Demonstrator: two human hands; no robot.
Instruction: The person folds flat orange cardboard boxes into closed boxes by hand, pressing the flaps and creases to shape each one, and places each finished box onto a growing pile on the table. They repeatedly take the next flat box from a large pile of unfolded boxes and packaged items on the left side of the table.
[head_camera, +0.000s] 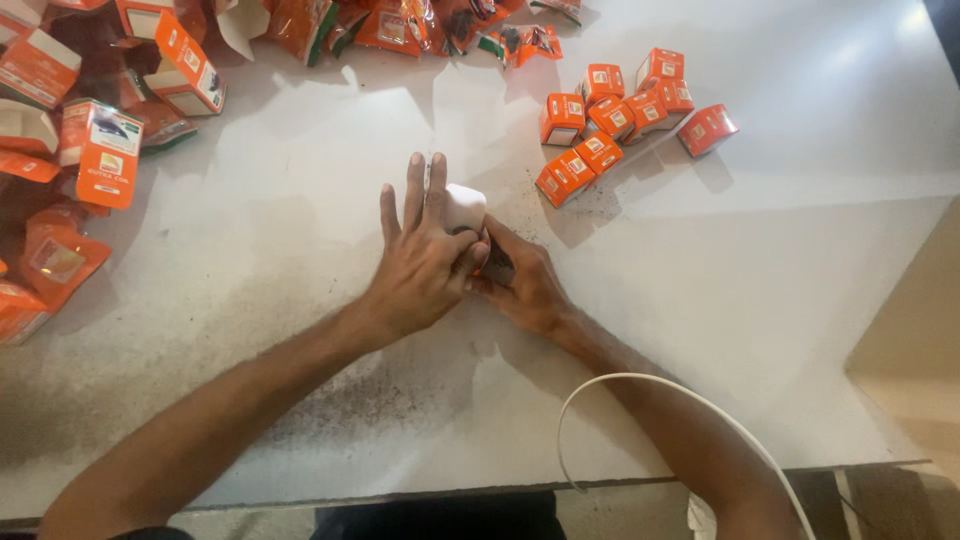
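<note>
small orange boxes (625, 110) clustered, open orange cartons (105, 150) heaped left, white cable (690, 400), white table (780, 280)

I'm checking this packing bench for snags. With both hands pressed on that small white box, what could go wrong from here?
1. The left hand lies flat over the white box, hiding it, so the right hand works half blind and may crush a flap.
2. The white cable loops over the right forearm and could snag.
3. Dark grit on the table may soil the box.
</note>
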